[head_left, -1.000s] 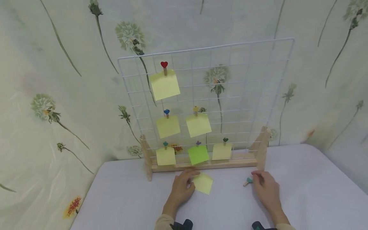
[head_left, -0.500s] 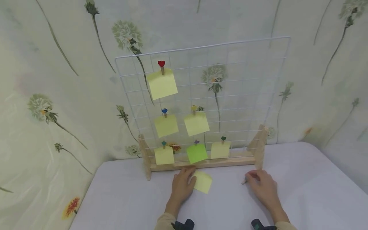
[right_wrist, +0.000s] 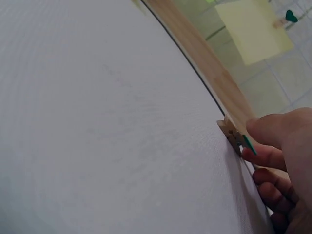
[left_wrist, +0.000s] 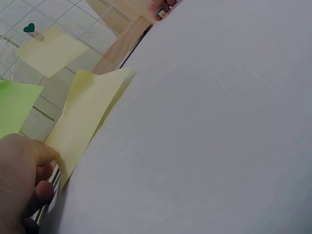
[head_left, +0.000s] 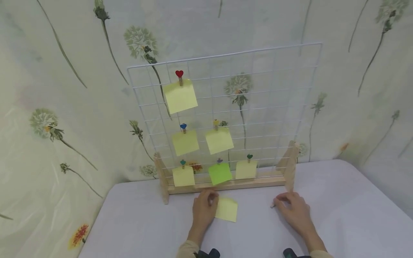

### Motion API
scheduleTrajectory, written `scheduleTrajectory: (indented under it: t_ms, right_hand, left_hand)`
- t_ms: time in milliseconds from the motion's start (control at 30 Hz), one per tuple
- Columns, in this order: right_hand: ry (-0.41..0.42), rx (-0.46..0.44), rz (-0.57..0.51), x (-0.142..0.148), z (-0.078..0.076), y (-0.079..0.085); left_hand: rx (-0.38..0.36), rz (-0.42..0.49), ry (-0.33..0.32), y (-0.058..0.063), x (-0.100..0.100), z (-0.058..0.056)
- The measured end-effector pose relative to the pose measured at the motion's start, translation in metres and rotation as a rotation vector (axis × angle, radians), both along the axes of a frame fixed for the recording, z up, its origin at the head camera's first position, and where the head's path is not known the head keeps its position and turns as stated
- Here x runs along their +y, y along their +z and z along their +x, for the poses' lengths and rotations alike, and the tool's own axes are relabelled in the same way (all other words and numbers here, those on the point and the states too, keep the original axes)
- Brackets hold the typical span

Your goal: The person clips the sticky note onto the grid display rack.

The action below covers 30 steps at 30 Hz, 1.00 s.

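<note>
My left hand (head_left: 204, 210) pinches the left edge of a pale yellow sticky note (head_left: 227, 209) at the table, below the grid rack. In the left wrist view the note (left_wrist: 92, 109) is tilted up and slightly bent, its edge at my fingertips. Over to the right, my right hand (head_left: 295, 209) holds a small wooden clothespin (right_wrist: 230, 132) between thumb and index finger. Its teal heart (right_wrist: 249, 144) is at the fingertips, and the wooden end points away from the hand. In the head view most of the clothespin is hidden by the fingers.
A white wire grid (head_left: 258, 93) stands in a wooden base (head_left: 238, 184) behind the hands. Several yellow notes hang on its left and middle, plus a green note (head_left: 220, 174), each under a heart clothespin such as the red one (head_left: 180, 77). White cloth covers the table (head_left: 138, 222).
My right hand has moved left onto the teal-heart clothespin, which it now holds. My left fingers have closed on the note's edge, and the note has turned slightly.
</note>
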State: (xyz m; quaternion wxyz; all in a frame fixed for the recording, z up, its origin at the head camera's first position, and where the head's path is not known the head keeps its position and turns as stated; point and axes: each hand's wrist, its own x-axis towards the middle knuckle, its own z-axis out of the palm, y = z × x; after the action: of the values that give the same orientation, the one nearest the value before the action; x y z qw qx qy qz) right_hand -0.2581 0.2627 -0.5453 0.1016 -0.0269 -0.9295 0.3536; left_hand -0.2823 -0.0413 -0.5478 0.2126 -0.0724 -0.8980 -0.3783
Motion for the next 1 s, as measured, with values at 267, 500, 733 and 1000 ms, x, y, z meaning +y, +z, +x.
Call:
scheduleTrajectory:
  t_ms: [267,500,733,1000]
  right_hand:
    - [-0.004,0.043,0.017,-0.002,0.0,0.0]
    - [-0.006,0.058,0.03,-0.002,0.001,-0.001]
    - [0.011,0.133,0.013,0.0,-0.001,-0.01]
    - [0.023,0.166,-0.031,0.002,-0.003,-0.013]
  left_hand:
    - [-0.074,0.052,-0.04,-0.001,-0.004,0.0]
    - [-0.138,0.165,-0.078,0.001,-0.005,0.003]
    - [-0.097,0.301,-0.13,-0.004,-0.005,0.004]
    - [-0.059,0.355,-0.142,0.0,-0.002,0.0]
